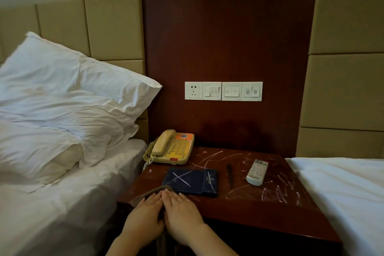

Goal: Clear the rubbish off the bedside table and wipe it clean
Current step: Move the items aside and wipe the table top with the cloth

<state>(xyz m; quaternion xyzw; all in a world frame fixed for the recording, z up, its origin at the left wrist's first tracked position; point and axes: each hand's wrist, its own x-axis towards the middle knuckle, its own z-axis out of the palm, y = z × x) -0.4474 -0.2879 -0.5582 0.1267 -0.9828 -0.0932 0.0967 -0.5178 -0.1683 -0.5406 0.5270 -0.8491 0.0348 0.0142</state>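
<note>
The dark red wooden bedside table [249, 208] carries pale scribble marks over its top. A grey-brown cloth [154, 191] lies at its front left corner. My left hand [145, 212] and my right hand [180, 212] press flat on the cloth, side by side, fingers straight. Just beyond my fingertips lies a dark blue folder [191, 181] with a white X scribbled on it. A dark pen [229, 174] and a white remote control [257, 171] lie to its right.
A yellow telephone [171, 147] stands at the table's back left corner. White beds flank the table, with pillows [62, 100] on the left bed and a sheet [342, 189] on the right. A socket and switch panel [223, 91] is on the wooden wall panel.
</note>
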